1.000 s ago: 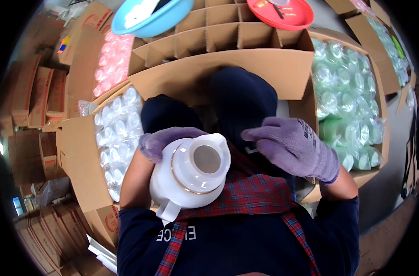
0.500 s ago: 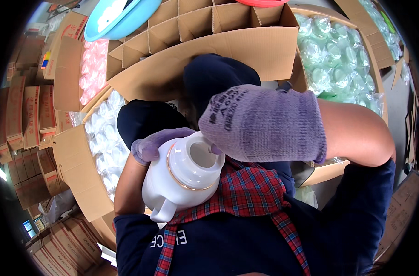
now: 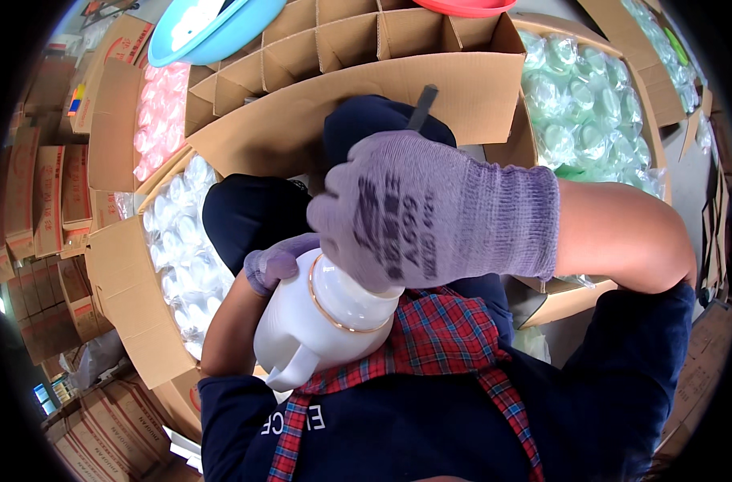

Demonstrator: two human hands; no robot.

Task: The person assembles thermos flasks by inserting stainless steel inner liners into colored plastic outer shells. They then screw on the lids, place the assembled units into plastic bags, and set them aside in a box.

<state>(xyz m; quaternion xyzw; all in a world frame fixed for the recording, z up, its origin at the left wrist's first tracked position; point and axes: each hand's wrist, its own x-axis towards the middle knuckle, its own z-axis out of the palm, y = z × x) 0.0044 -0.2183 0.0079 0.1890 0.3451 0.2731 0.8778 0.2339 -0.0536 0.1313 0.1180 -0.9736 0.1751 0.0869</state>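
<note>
The right hand [image 3: 418,213], in a purple knitted glove, is curled over the mouth of a glossy white jug with a gold band [image 3: 330,341]; its fingertips are hidden, so what is gripped cannot be told. A flat dark strip [image 3: 423,107] juts out at the hand's twelve o'clock. By the left hand [image 3: 276,267], likewise gloved, the jug is clasped at its eleven o'clock side, fingers bent around the body. The jug is held in front of the torso, its handle [image 3: 296,366] at seven o'clock and its neck toward one. At three o'clock a red plaid cloth apron [image 3: 450,337] is worn. Farther out, clear-wrapped white pieces [image 3: 181,257] are packed at ten o'clock, pink wrapped pieces [image 3: 159,116] and a blue plastic basin [image 3: 229,36] are seen near eleven, a divided brown cardboard carton [image 3: 302,112] at twelve, a red plastic dish [image 3: 466,6] at one and green wrapped pieces [image 3: 587,104] at two.
</note>
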